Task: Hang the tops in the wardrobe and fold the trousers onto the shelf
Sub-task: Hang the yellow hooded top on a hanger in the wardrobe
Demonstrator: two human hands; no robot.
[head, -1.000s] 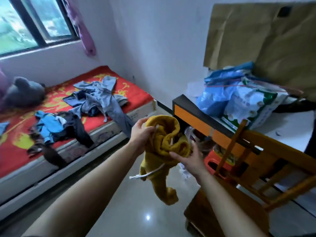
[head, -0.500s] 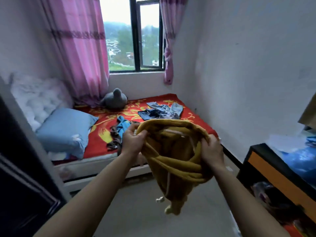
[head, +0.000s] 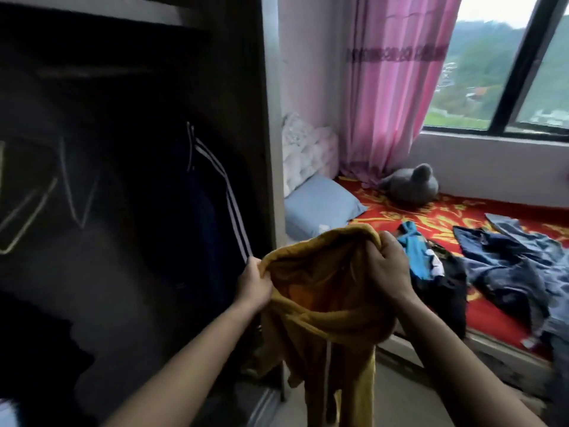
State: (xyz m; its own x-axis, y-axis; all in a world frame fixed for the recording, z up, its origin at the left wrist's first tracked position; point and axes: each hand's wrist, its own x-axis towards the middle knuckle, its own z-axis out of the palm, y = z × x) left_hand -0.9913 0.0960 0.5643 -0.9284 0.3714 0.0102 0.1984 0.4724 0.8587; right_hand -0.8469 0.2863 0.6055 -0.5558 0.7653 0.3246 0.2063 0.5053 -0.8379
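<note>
Step in hand, as judged: one piece taken to the wardrobe (head: pixel 240 72) and not yet put away. A yellow garment (head: pixel 323 312) was held up in the near middle, just right of the open wardrobe and clear of the bed (head: pixel 431 218). Its opening was stretched between both hands. The left hand (head: pixel 254 283) was clenched on the left rim, fingers curled round the cloth. The right hand (head: pixel 389 266) was clenched on the right rim, knuckles up. A white cord (head: pixel 328 365) hung from the opening, and the rest of the cloth drooped below. Top or trousers could not be told: the cord would fit a hood or a waistband. Inside the wardrobe a striped dark jacket (head: pixel 215 192) was hung, and a pale hanger (head: pixel 29 218) was made out far left. No shelf could be picked out in the dark. Next move, if a top: one hand to be freed, a hanger fetched and fed through the opening. If trousers: legs to be laid together and folded. More clothes (head: pixel 508 266) were left on the bed, so most of the task was judged undone.
</note>
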